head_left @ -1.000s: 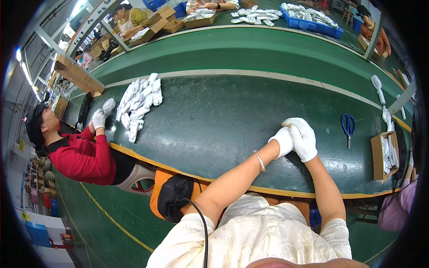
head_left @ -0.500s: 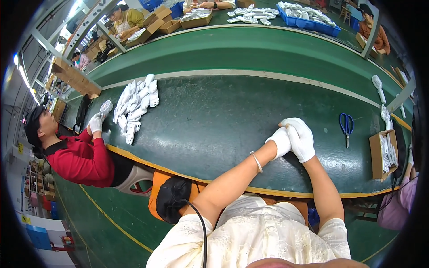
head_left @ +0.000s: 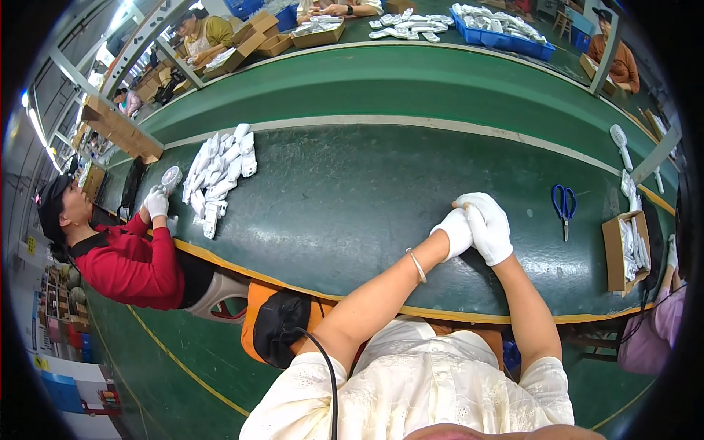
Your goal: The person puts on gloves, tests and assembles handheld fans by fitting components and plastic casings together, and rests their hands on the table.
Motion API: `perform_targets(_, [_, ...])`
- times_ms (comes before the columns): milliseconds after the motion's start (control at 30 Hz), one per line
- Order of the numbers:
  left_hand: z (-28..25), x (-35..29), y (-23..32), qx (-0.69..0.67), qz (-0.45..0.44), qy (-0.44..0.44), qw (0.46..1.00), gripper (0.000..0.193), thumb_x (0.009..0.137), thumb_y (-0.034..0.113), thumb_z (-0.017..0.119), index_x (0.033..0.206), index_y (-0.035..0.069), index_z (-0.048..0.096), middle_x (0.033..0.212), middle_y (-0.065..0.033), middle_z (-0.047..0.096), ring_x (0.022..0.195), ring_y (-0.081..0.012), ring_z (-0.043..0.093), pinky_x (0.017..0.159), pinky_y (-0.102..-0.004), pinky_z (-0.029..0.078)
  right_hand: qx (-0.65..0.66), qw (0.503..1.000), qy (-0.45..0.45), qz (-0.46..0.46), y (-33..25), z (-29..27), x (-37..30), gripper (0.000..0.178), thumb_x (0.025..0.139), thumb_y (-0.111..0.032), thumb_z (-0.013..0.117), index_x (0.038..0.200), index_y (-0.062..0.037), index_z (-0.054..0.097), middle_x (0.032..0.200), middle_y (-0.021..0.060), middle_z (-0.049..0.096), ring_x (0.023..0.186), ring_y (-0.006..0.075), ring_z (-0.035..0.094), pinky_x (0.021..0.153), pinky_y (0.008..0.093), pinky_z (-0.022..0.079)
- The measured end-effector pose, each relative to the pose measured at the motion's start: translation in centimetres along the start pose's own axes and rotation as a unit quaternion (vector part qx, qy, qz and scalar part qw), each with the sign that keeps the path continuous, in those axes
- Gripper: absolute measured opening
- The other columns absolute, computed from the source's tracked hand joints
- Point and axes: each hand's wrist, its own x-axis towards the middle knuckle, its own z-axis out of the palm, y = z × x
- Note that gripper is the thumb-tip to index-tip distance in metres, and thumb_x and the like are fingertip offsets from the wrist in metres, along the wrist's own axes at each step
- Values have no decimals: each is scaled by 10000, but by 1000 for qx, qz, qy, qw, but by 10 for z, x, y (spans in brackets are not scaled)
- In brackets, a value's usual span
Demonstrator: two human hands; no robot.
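Observation:
My left hand (head_left: 456,232) and my right hand (head_left: 490,229), both in white gloves, are clasped together above the dark green tabletop (head_left: 352,213). The right hand's fingers fold over the left; the left hand's fingers are partly hidden beneath. No object shows between them. To their right lie scissors (head_left: 565,211) with blue handles, blades toward me. Farther right stands an open cardboard box (head_left: 612,255) holding white wrapped pieces.
On the left, a pile of white plastic parts (head_left: 220,167) lies by a seated co-worker in red (head_left: 128,264), whose gloved hands hold a white round-headed device (head_left: 171,177). Beyond a green raised strip (head_left: 352,84), a blue crate (head_left: 506,40) holds white parts. A long-handled white item (head_left: 621,145) lies far right.
My hands stay clasped in the same pose. The whole view has shifted slightly, so things appear a little farther left.

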Motion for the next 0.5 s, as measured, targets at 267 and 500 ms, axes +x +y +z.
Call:
perform_targets(267, [2, 0, -3, 31, 14, -1, 999, 306, 943, 152, 476, 1190, 71, 637, 1185, -164, 655, 1129, -291, 616, 992, -387, 468, 6, 1000, 0, 3, 4, 1, -1, 173, 896, -85, 562, 940, -21, 716, 961, 132, 702, 934, 295, 663, 859, 370, 514])
perform_targets(500, [12, -3, -12, -19, 0, 6, 1000, 309, 948, 153, 474, 1199, 72, 634, 1199, -163, 651, 1147, -288, 607, 1007, -380, 457, -4, 1000, -7, -2, 1, 0, 1, 179, 897, -92, 558, 942, -21, 716, 962, 134, 703, 934, 299, 658, 857, 375, 511])
